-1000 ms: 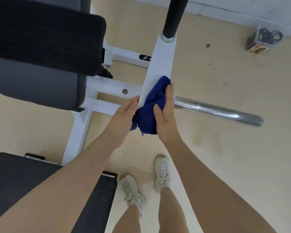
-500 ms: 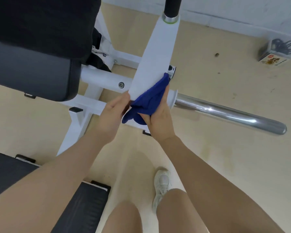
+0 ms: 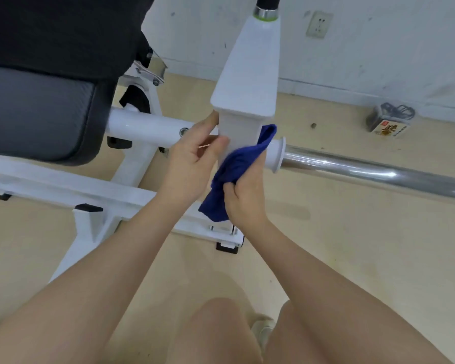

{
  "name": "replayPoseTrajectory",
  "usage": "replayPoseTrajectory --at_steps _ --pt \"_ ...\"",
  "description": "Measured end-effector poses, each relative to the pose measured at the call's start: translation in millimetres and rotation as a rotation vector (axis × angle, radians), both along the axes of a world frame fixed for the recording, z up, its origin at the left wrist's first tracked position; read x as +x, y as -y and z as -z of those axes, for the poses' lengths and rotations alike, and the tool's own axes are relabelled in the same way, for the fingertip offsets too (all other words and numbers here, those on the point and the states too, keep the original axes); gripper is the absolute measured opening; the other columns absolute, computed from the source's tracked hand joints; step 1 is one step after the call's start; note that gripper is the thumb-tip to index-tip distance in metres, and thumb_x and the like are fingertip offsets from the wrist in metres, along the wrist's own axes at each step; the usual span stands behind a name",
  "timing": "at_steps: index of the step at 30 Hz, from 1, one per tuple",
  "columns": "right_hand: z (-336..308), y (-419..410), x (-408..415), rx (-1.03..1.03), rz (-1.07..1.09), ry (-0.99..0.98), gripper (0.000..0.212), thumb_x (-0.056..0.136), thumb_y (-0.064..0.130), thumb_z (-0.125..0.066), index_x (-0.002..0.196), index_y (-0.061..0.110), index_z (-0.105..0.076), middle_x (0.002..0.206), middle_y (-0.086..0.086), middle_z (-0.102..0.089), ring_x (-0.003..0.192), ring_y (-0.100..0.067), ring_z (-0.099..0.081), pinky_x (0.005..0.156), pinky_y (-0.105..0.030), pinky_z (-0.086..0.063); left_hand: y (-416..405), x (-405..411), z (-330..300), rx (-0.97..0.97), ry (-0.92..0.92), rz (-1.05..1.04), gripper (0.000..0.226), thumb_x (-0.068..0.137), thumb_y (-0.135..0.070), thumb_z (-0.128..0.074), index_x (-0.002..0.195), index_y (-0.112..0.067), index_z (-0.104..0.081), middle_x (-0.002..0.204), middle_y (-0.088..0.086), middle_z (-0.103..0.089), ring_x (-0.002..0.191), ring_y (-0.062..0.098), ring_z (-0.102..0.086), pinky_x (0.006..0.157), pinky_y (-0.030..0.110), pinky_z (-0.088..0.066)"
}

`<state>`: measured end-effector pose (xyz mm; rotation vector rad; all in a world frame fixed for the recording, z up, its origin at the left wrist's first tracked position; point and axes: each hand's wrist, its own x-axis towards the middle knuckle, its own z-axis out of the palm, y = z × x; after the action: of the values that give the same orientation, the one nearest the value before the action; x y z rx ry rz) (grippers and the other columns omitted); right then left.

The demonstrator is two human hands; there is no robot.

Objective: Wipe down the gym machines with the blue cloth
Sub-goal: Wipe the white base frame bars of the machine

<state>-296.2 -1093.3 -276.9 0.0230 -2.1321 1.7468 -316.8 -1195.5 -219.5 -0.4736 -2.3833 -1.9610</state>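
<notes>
A white gym machine arm [image 3: 250, 74] rises at the centre, with a black grip at its top. My right hand [image 3: 244, 193] is closed on the blue cloth [image 3: 237, 169] and presses it against the lower right side of that arm, beside the white collar [image 3: 277, 155] of the chrome bar. My left hand [image 3: 192, 158] rests on the arm's left side, thumb on its front face and fingers behind it. Part of the cloth hangs below my right hand.
A chrome bar [image 3: 373, 172] runs right from the arm. Black pads [image 3: 37, 111] sit at upper left above the white base frame [image 3: 63, 185]. A small box with cables [image 3: 389, 122] lies by the wall. A wall socket [image 3: 319, 24] is at the top. My knees are below.
The view has dropped lower and closer to the arm's base. My hands and the cloth have slid down the white arm to its lower end, and my knees have bent into view.
</notes>
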Motion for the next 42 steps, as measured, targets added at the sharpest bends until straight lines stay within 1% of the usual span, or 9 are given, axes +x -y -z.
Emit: replayPoseTrajectory --at_steps 3,6,9,17,22,26,30,38,42 --pt "10.1 -4.9 10.5 0.026 -0.097 0.096 0.079 0.064 -0.011 -0.031 0.14 0.005 -0.016 0.113 -0.006 -0.05 0.086 -0.013 -0.051 0.077 -0.02 -0.05 0.5 2.2 0.5 0.042 0.013 -0.004 0.045 0.09 -0.011 -0.049 0.135 -0.016 -0.049 0.122 -0.002 -0.062 0.108 0.013 -0.061 0.094 0.026 -0.047" --pt "-19.2 -6.6 7.9 0.015 -0.099 0.063 0.078 0.076 0.002 -0.041 0.146 0.006 -0.006 0.14 -0.01 -0.04 0.122 -0.015 -0.048 0.103 -0.038 -0.043 -0.7 7.0 -1.0 0.056 0.032 0.012 0.045 0.092 -0.003 -0.048 0.135 -0.019 -0.049 0.103 -0.013 -0.065 0.101 0.005 -0.063 0.088 0.02 -0.049" --pt "-36.9 -7.4 1.0 -0.03 -0.059 -0.058 0.074 0.086 0.021 -0.044 0.147 0.004 -0.006 0.149 -0.007 -0.03 0.134 -0.012 -0.036 0.111 -0.027 -0.031 -2.0 9.7 2.6 0.064 0.013 0.027 0.044 0.095 -0.006 -0.045 0.136 -0.022 -0.047 0.106 -0.004 -0.066 0.099 0.005 -0.064 0.088 0.025 -0.051" --pt "-7.7 -11.0 12.5 0.085 0.005 0.094 0.06 0.092 0.007 -0.039 0.147 0.007 -0.015 0.134 -0.003 -0.047 0.112 -0.002 -0.049 0.094 -0.009 -0.038 -6.3 9.2 6.9 0.063 -0.053 -0.05 0.048 0.09 -0.003 -0.048 0.136 -0.018 -0.047 0.108 -0.011 -0.063 0.095 -0.011 -0.059 0.079 0.004 -0.042" --pt "-8.2 -1.7 3.3 0.102 0.121 -0.003 0.056 0.089 0.013 -0.041 0.141 0.002 -0.024 0.127 -0.006 -0.049 0.109 -0.009 -0.051 0.093 -0.021 -0.043 -4.4 1.9 11.6 0.087 -0.065 -0.005 0.05 0.09 -0.005 -0.051 0.137 -0.022 -0.047 0.122 -0.009 -0.062 0.109 0.002 -0.058 0.091 0.016 -0.046" --pt "49.0 5.5 10.7 0.121 0.135 0.21 0.063 0.088 0.011 -0.049 0.144 0.01 -0.02 0.116 0.009 -0.047 0.097 -0.006 -0.048 0.095 -0.035 -0.043 12.3 -4.4 31.1 0.116 0.001 0.08 0.054 0.09 0.003 -0.051 0.136 -0.022 -0.041 0.133 -0.002 -0.053 0.116 0.009 -0.055 0.1 0.022 -0.043" --pt "52.3 -0.4 9.1 0.104 0.112 0.235 0.063 0.091 0.006 -0.046 0.146 0.015 -0.017 0.109 0.02 -0.046 0.099 -0.003 -0.046 0.085 -0.018 -0.04 24.9 2.6 80.6 0.004 0.092 -0.002 0.051 0.09 -0.006 -0.056 0.132 -0.03 -0.04 0.128 -0.008 -0.05 0.112 0.004 -0.051 0.101 0.027 -0.041" --pt "101.6 -1.7 25.7 0.102 0.079 0.317 0.048 0.092 0.004 -0.038 0.139 0.011 -0.03 0.127 -0.007 -0.048 0.106 -0.016 -0.052 0.089 -0.023 -0.046 9.5 8.8 128.6 -0.018 0.099 0.11 0.05 0.097 0.0 -0.038 0.143 -0.019 -0.036 0.144 -0.012 -0.041 0.128 -0.003 -0.041 0.106 0.015 -0.033" --pt "102.0 -6.9 14.9 0.062 0.145 0.188 0.045 0.093 0.002 -0.038 0.138 0.005 -0.033 0.127 -0.007 -0.048 0.106 -0.009 -0.046 0.091 -0.011 -0.037 10.9 14.2 158.9 -0.05 0.123 0.09 0.054 0.099 -0.016 -0.038 0.141 -0.039 -0.013 0.143 -0.004 -0.044 0.125 0.004 -0.048 0.1 0.009 -0.035"
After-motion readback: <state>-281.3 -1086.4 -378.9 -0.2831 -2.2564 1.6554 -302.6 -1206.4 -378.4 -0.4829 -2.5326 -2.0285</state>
